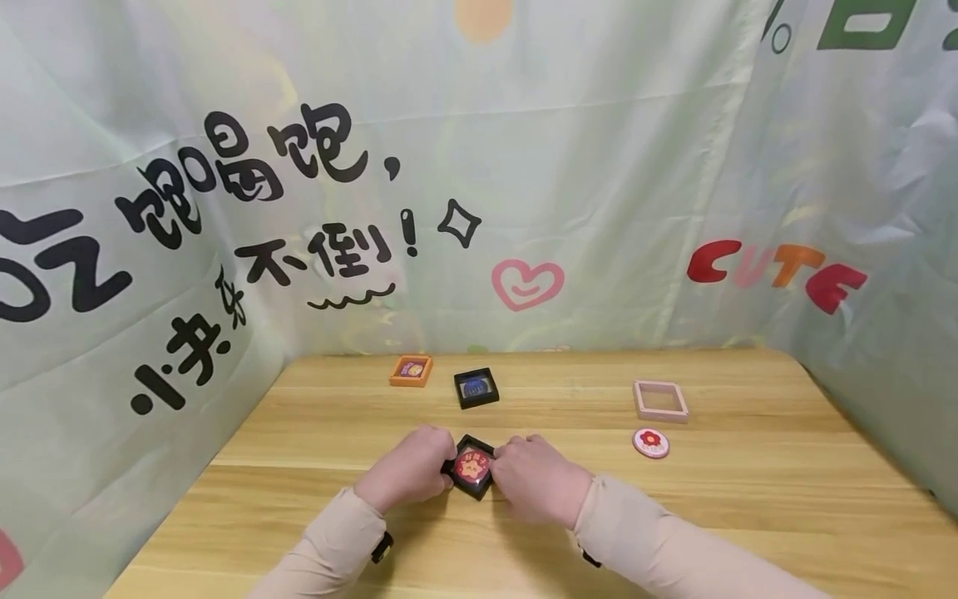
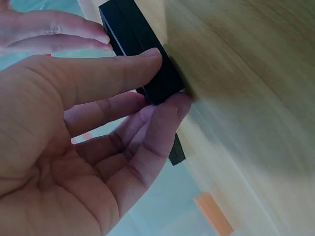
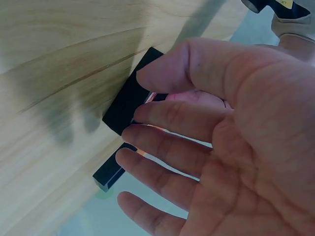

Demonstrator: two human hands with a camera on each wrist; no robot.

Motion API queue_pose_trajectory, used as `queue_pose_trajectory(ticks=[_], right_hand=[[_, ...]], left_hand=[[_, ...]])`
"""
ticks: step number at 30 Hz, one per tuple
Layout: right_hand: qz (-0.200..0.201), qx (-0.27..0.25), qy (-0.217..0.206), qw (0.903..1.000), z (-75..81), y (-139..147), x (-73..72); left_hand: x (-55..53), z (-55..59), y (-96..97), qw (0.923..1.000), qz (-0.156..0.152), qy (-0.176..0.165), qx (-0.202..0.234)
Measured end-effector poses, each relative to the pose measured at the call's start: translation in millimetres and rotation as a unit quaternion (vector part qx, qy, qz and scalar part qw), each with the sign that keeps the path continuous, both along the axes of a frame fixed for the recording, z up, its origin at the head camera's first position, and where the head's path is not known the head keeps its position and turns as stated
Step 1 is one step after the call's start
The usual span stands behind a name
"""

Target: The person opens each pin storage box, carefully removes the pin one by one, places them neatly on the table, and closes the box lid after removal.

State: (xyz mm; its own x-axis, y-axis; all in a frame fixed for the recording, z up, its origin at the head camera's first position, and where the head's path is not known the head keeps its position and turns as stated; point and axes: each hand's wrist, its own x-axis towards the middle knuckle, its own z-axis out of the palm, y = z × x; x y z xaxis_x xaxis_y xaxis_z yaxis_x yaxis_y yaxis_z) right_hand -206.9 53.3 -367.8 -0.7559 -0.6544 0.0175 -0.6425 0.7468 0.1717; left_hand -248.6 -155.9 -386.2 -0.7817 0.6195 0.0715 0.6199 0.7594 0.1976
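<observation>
A black square display frame [image 1: 479, 495] sits cornerwise over the table near its middle, a red round badge [image 1: 472, 467] with a yellow star figure inside it. My left hand [image 1: 415, 467] grips its left corner; in the left wrist view, the thumb [image 2: 150, 61] lies along the black side and fingertips are at its lower edge. At the opposite corner, my right hand [image 1: 540, 476] pinches the frame between thumb and index finger. The right wrist view shows this hand's other fingers [image 3: 157, 174] extended, with the black frame [image 3: 129, 101] partly behind its fingertips.
Behind the hands lie an orange frame [image 1: 410, 383] with a purple badge and another black frame [image 1: 479, 403] with a blue badge. To the right are a pink frame [image 1: 662, 418] and a loose red-flower badge [image 1: 651, 443]. Printed cloth [image 1: 599, 191] surrounds the wooden table [image 1: 756, 491].
</observation>
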Motion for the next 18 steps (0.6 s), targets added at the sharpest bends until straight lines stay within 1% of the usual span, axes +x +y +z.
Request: queue_pose_trajectory(ticks=[5, 9, 12, 18], right_hand=[[-0.010, -0.018, -0.020, 0.9996, 1.8, 0.5, -1.4], [-0.005, -0.040, -0.025, 0.9989, 3.0, 2.9, -2.7], [0.004, -0.051, -0.023, 0.9984, 4.0, 4.8, -3.7], [0.006, -0.081, -0.036, 0.9960, 1.4, 7.6, -6.2]], left_hand=[[2.2, 2.8, 5.8, 0.9999, 0.010, -0.002, -0.013], [4.2, 2.9, 8.6, 0.9997, 0.013, 0.003, -0.023], [5.6, 2.1, 9.7, 0.9997, 0.014, 0.009, -0.021], [6.4, -0.8, 11.6, 0.9999, 0.012, 0.003, 0.001]])
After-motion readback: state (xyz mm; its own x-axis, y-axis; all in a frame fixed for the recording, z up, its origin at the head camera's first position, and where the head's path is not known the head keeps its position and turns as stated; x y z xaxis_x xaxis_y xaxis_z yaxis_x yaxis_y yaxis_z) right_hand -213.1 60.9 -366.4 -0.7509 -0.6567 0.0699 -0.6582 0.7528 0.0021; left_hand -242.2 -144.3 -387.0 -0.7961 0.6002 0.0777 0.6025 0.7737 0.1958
